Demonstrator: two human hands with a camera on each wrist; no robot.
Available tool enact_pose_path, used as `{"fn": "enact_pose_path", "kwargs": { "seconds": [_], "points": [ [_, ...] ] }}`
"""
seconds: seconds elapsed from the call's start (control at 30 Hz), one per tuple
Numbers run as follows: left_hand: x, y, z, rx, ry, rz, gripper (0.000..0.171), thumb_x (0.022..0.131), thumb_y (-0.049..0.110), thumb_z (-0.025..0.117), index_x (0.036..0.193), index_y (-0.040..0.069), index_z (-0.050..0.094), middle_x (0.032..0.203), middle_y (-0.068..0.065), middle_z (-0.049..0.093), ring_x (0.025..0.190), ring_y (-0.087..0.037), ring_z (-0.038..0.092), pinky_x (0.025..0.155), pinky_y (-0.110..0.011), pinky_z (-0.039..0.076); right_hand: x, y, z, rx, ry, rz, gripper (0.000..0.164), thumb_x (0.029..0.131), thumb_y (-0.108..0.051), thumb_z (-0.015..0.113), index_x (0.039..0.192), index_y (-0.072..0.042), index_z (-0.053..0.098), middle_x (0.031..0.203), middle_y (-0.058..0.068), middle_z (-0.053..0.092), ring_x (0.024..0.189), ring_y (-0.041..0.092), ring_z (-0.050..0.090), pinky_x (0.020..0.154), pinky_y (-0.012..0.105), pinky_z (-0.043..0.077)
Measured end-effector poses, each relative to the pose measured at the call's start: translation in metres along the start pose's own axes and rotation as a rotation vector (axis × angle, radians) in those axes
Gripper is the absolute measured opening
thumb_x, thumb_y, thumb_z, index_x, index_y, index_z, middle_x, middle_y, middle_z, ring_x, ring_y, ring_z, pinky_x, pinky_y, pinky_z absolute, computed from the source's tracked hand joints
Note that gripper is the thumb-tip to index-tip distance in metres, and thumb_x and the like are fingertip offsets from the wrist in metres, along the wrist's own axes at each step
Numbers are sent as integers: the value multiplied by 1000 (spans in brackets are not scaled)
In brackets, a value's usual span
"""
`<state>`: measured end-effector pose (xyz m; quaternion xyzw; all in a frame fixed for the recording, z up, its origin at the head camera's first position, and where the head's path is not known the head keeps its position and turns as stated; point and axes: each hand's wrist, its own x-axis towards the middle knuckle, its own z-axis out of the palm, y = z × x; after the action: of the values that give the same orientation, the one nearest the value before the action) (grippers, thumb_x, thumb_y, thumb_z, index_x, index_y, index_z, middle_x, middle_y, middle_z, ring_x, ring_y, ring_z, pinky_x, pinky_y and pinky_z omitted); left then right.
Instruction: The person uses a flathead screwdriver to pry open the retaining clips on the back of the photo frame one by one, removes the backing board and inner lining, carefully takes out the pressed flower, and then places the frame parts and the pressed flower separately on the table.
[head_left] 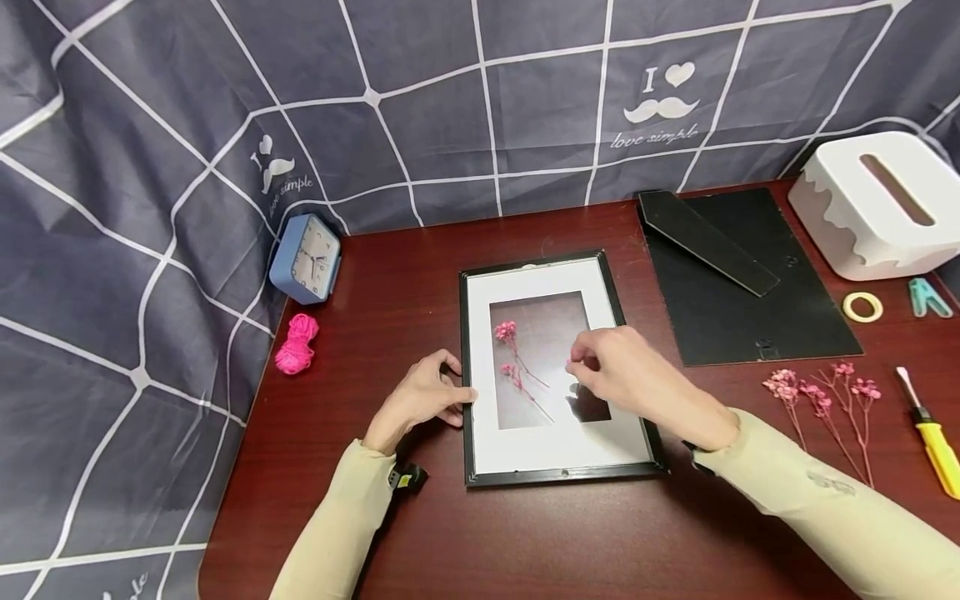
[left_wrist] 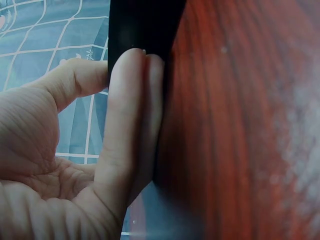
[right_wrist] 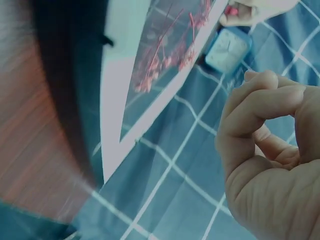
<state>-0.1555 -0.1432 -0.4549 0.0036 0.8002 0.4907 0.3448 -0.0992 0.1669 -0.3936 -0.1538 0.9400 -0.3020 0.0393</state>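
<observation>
A black picture frame point(head_left: 562, 476) with a white mat point(head_left: 480, 450) lies on the table. In its glossy window are two sprigs of dried pink flowers point(head_left: 517, 379), blooms toward the upper left. My left hand point(head_left: 423, 392) grips the frame's left edge, thumb over the border and fingers along the outer side; the left wrist view shows these fingers point(left_wrist: 127, 115) against the black edge. Over the window's right side hovers my right hand point(head_left: 626, 367), fingers curled and tips brought to the thumb. Nothing shows between them in the right wrist view of this hand point(right_wrist: 270, 140).
To the right lie a black backing board point(head_left: 750, 325) with its stand, more pink flower sprigs point(head_left: 828, 408) and a yellow screwdriver point(head_left: 937, 450). Behind these are a tissue box point(head_left: 847, 217), tape roll point(head_left: 862, 307) and clip point(head_left: 930, 298). A blue clock point(head_left: 305, 258) and pink yarn point(head_left: 297, 343) stand left.
</observation>
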Motion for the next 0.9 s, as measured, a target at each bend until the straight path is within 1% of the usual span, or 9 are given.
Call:
{"fn": "enact_pose_path", "kwargs": {
  "seconds": [0.07,0.13,0.3,0.4,0.47,0.7,0.77,0.9],
  "points": [
    [0,1,0,0,2,-4,47,93,6,81,129,-2,52,84,-9,67,59,-15,72,62,-34,70,10,-4,7,-4,-41,-14,4,96,-7,76,94,-6,79,82,2,77,69,11,59,67,28,53],
    [0,1,0,-2,5,-10,47,93,5,81,129,-2,52,84,-9,68,62,-16,72,62,-34,71,18,-7,13,-8,-82,-22,5,96,-7,74,93,-6,77,81,3,76,69,11,59,67,29,54],
    [0,0,-1,-8,8,-17,45,92,4,81,127,-1,53,83,-10,68,65,-17,72,62,-35,71,34,-12,25,-20,-149,-49,11,97,-6,75,86,-7,74,76,2,72,64,10,54,61,23,47],
    [0,0,-1,-13,6,-14,44,92,4,80,126,-1,53,82,-9,68,65,-17,72,62,-35,71,41,-13,31,-44,-167,-80,15,97,-4,75,82,-7,74,73,2,71,63,10,52,59,22,44],
    [0,0,-1,-14,4,-13,43,93,4,80,126,-1,53,82,-9,68,65,-16,71,62,-35,71,45,-13,34,-58,-176,-91,17,96,-4,76,79,-7,73,71,2,71,62,10,52,58,22,45],
    [-1,1,-1,-11,2,-15,45,92,5,81,127,-1,52,82,-9,68,63,-16,71,62,-34,71,54,-10,43,-68,-241,-58,20,96,-8,78,77,-8,73,70,1,70,65,11,53,60,24,47],
    [-1,1,-1,-8,1,-16,45,92,5,81,127,-1,52,82,-8,67,63,-16,72,62,-34,71,56,-9,45,-57,-258,-41,23,96,-7,78,74,-9,72,67,0,66,63,11,52,59,23,46],
    [-1,1,-1,-8,-3,-10,46,93,5,80,128,-2,52,83,-9,67,63,-16,72,62,-34,70,58,-8,46,-36,-268,-26,36,95,-2,73,62,-13,63,59,-4,51,60,11,45,55,22,38]
  ]
}}
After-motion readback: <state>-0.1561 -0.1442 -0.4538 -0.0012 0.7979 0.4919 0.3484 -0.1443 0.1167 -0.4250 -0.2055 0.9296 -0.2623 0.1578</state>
